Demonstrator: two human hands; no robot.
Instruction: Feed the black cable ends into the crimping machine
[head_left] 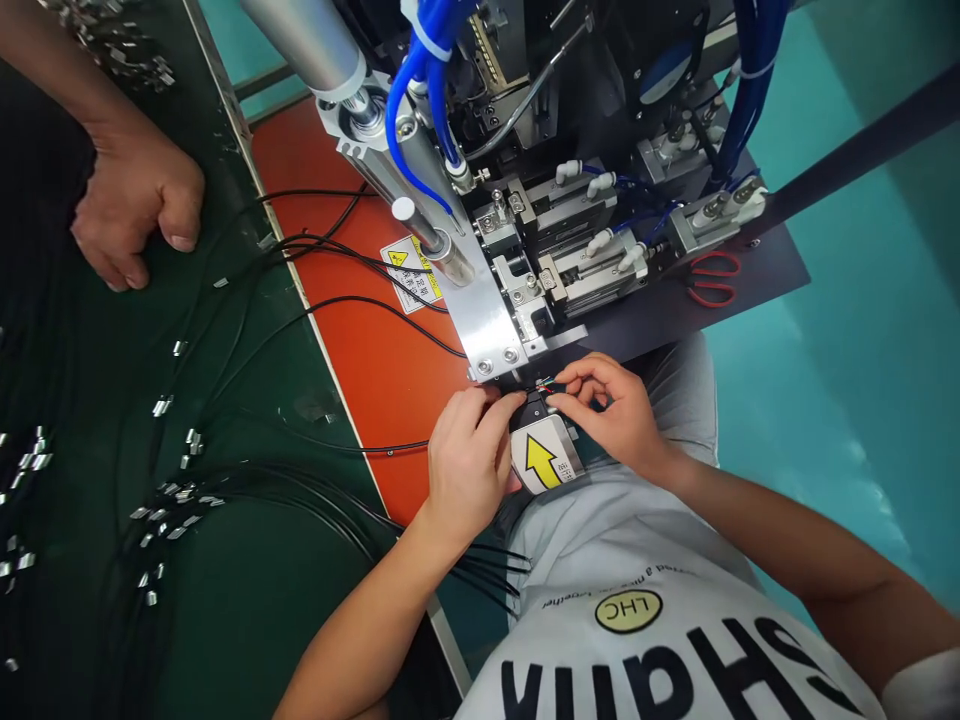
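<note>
My left hand [471, 440] is closed at the front of the metal machine, its thumb and forefinger pinching a black cable [409, 446] that runs in from the left. Facing it, my right hand [615, 405] is closed in a pinch on the thin coloured wires [547, 385] at the cable's end; red and light-coloured strands show between the fingertips. Both hands meet over a small black fixture [535, 408]. Just below that sits a white plate with a yellow arrow [544, 457]. The exact grip of the left fingertips is partly hidden.
Blue air tubes [435, 60] and pneumatic cylinders [592, 280] rise behind my hands. Red-handled scissors [714, 279] lie on the machine's dark base. Many black cables with metal connectors [176, 500] cover the green table [292, 600]. Another person's hand [139, 200] rests there.
</note>
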